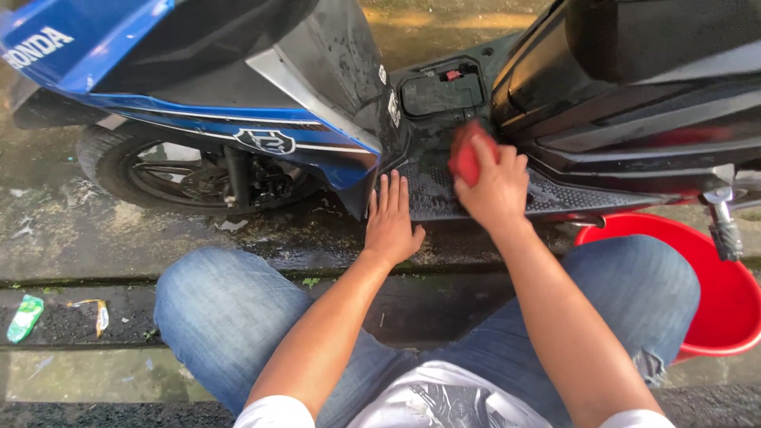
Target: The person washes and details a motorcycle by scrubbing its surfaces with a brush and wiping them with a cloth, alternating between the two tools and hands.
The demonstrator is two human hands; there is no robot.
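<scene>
Two hands are busy on the scooter's black footboard [444,198]. The right hand [495,186] squeezes a red sponge [466,154] against it, mid-scrub I think. The left hand [390,218] lies flat, fingers open. The red bucket [729,293] sits near for the next dip.

A small green and white wrapper [25,317] lies crumpled on the dark strip of ground at the far left, and just to its right lies a thin, twisted yellowish wrapper [97,311]. On the blue side panel of the scooter there is a white-outlined emblem sticker [265,140], roughly shield-shaped, and white lettering [37,46] runs along the blue front panel at the top left. Two small white stickers [393,108] sit on the black inner panel near the footboard, one above the other.
</scene>
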